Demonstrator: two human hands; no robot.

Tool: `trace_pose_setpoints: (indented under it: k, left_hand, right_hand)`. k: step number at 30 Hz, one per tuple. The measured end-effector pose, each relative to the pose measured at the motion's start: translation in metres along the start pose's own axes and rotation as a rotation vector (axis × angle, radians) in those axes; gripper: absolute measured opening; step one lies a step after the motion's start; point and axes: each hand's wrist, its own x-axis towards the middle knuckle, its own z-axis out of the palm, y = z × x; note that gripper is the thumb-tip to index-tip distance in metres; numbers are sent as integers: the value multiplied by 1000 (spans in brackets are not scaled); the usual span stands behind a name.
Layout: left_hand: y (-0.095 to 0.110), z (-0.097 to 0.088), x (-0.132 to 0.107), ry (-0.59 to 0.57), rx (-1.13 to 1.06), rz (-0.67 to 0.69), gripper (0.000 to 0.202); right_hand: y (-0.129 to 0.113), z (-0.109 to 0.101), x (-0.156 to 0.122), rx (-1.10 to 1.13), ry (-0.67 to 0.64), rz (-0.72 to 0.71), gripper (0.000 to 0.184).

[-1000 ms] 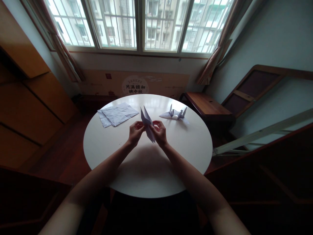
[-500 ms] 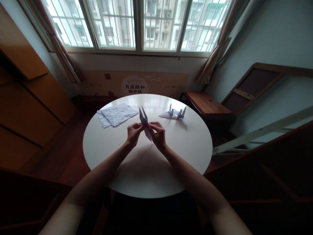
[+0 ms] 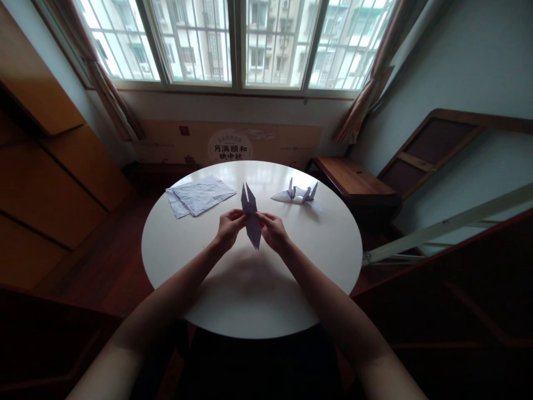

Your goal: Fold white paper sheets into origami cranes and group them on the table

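A folded piece of origami paper (image 3: pixel 251 226) is held upright between my two hands, above the middle of the round white table (image 3: pixel 250 311). Two narrow points stick up at its top, with a slit between them, and its lower end tapers down. My left hand (image 3: pixel 230 226) pinches its left edge near mid-height. On the opposite edge, the fingers of my right hand (image 3: pixel 271 229) are closed on the paper. Farther back on the right stand folded paper cranes (image 3: pixel 302 193). Creased sheets of paper (image 3: pixel 202 194) lie overlapping at the back left.
Beyond the right side of the table is a low wooden stand (image 3: pixel 353 175). Behind the table a printed panel (image 3: pixel 166 136) leans below the barred window (image 3: pixel 195 44). Wooden cabinets (image 3: pixel 79 189) line the left side.
My hands have turned the folded paper so its broad face shows more, and it sits slightly lower. My right hand has shifted a little outward. The cranes and sheets stay put.
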Motion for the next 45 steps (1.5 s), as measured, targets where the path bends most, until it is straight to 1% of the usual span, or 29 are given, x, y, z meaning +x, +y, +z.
trace_pose_setpoints:
  k: [3,6,12,18,22,23,25,26,27,28,30,33,36,39,42,43,45]
  left_hand:
    - [-1,-2,1,6,8,-19,42]
    - [-4,-3,1,17,63,18,44]
    - [-6,-3,-3,-54,142,8,47]
    - [-3,-1,-4,42,210,17,43]
    - [-3,-2,-2,64,207,8,45]
    - [-3,-3,-2,68,190,-6,48]
    - [-2,-4,-1,67,136,-44,62]
    - [-2,-5,0,61,106,-64,68]
    - [-2,-6,0,50,83,-82,71]
    - [-2,-7,1,35,72,-97,69]
    - [-2,-8,1,9,85,-122,57]
    - [-4,-9,1,3,141,-147,47]
    - [-2,-10,0,-19,169,-172,47]
    - [1,-11,-1,-93,191,-243,46]
    - [4,-11,-3,-173,221,-327,47]
    - [4,-11,-3,-186,232,-334,47]
    - [3,-10,-4,-180,259,-303,46]
  right_hand:
    - [0,0,0,31,0,21,31]
    - [2,-1,1,15,34,19,33]
    - [8,-6,4,-39,80,12,36]
    - [13,-9,4,-121,147,-45,36]
    - [12,-9,4,-46,163,-73,44]
    - [11,-9,4,-36,158,-75,46]
    - [10,-9,5,-37,137,-71,47]
    - [9,-9,5,-40,120,-63,47]
    - [9,-10,5,-41,98,-48,47]
    - [9,-10,5,-42,74,-25,46]
    - [9,-11,6,-48,30,29,44]
    - [10,-13,5,-90,11,74,42]
    - [11,-15,5,-164,29,73,42]
    - [11,-16,6,-241,60,65,41]
    - [11,-16,5,-271,71,43,42]
    - [11,-16,5,-273,67,33,42]
    - [10,-15,3,-268,49,18,41]
